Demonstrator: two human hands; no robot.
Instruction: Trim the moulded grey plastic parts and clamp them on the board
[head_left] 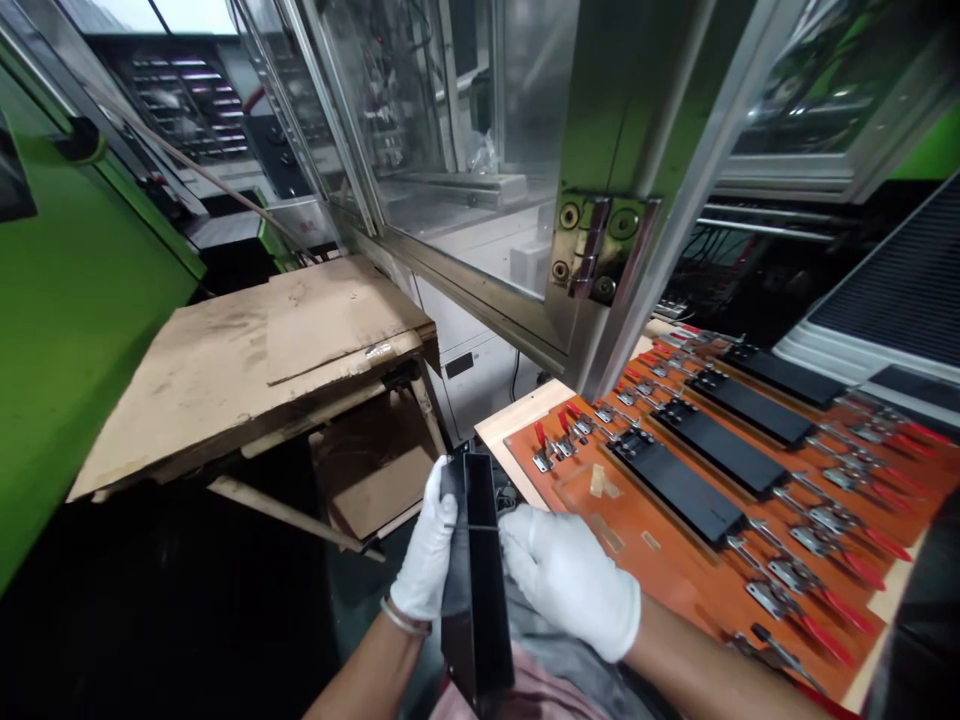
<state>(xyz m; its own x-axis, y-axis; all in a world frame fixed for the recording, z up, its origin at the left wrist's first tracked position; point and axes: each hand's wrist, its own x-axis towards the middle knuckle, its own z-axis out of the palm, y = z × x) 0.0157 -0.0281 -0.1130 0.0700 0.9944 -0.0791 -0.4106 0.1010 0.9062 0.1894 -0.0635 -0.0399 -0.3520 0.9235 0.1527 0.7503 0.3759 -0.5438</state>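
Observation:
A long black box-shaped part point(491, 590) with an open hollow face stands tilted in front of my body. My left hand point(427, 550), in a white glove, is wrapped round its left side near the upper end. On the other side, my right hand point(566, 575), also gloved in white, has its fingers curled close to the part's right edge. From those fingers a thin dark rod-like tool point(484, 528) reaches across the opening; its exact kind is too small to make out.
At right, an orange fixture board point(637, 535) carries several black panels point(682, 480) and red-handled toggle clamps point(795, 600). A cardboard-covered table point(225, 350) stands at left, beside a green machine point(82, 270). A metal-framed clear door point(465, 275) juts out ahead.

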